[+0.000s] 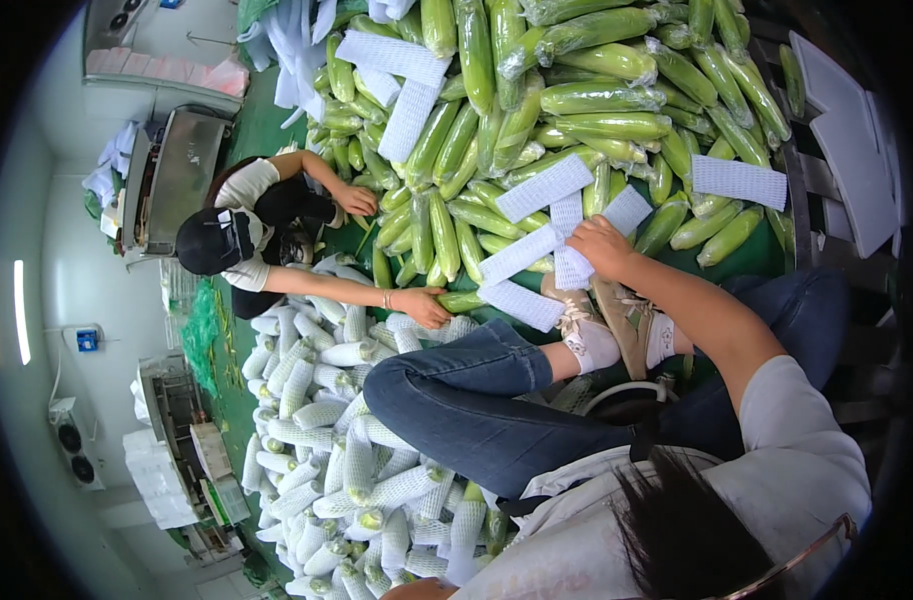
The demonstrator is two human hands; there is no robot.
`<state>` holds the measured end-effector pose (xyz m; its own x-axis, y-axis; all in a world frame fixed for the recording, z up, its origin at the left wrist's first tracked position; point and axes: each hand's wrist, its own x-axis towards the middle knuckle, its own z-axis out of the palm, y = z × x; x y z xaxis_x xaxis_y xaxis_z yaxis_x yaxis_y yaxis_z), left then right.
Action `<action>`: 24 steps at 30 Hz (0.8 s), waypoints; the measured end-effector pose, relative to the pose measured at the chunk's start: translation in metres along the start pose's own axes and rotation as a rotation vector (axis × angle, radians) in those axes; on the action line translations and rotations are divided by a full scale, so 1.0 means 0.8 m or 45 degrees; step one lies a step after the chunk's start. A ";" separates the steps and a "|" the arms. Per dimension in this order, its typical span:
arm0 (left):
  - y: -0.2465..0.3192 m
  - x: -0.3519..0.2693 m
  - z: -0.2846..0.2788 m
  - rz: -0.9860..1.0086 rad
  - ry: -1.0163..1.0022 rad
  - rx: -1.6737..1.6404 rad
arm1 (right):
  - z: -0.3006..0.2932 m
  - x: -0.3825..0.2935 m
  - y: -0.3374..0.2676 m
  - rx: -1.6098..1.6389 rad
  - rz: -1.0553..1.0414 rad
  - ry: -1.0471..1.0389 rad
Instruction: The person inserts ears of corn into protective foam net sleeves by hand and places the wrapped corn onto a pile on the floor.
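Observation:
My right hand [603, 246] reaches over several white foam-net sleeves, its bent fingers touching a sleeve [528, 255] beside my shoes; whether they pinch it cannot be made out. My left hand is out of view; only a bit of skin of that arm shows at the bottom edge. Before me lies a big heap of long green vegetables [606, 97] wrapped in clear film. More flat foam-net sleeves [544, 187] are scattered over it. To the left of my legs is a pile of similar vegetables in white foam nets [359, 457].
A co-worker in a black cap [205, 241] crouches at the left, one hand [425, 306] at a green vegetable [460, 301] near my knee, the other at the heap's edge. White foam panels [850, 161] lean at the right. Metal carts [190, 180] stand behind the co-worker.

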<state>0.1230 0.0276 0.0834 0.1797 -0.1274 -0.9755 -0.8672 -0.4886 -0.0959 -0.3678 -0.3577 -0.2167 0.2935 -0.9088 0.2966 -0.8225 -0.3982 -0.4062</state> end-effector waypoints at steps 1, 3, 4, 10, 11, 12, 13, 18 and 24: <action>0.004 0.012 -0.006 0.018 -0.074 0.245 | 0.003 -0.001 0.009 -0.048 -0.086 -0.313; 0.079 0.021 -0.035 0.176 -0.231 0.800 | 0.014 -0.005 0.006 -0.028 -0.074 -0.254; 0.134 0.020 -0.059 0.303 -0.208 1.016 | 0.008 -0.007 -0.010 0.106 -0.020 -0.236; 0.477 0.045 -0.101 1.566 1.164 0.086 | -0.145 -0.032 -0.125 1.582 0.484 -0.410; 0.513 0.082 -0.096 1.721 1.178 0.052 | -0.146 -0.040 -0.132 1.950 0.526 -0.282; 0.555 0.116 -0.087 1.834 1.007 -0.208 | -0.162 -0.042 -0.130 2.380 0.777 -0.185; 0.590 0.142 -0.071 1.876 0.796 -0.712 | -0.178 -0.044 -0.129 2.806 1.029 -0.076; 0.695 0.189 -0.018 1.715 0.387 -1.151 | -0.128 -0.094 -0.039 2.006 1.402 0.322; 0.732 0.245 0.006 1.664 0.531 -1.341 | -0.121 -0.100 0.011 2.005 1.222 0.925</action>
<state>-0.3519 -0.2791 -0.1650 -0.0926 -0.9815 -0.1674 0.0951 -0.1761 0.9798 -0.4455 -0.2769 -0.1605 -0.4594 -0.8039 -0.3778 0.6396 -0.0043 -0.7687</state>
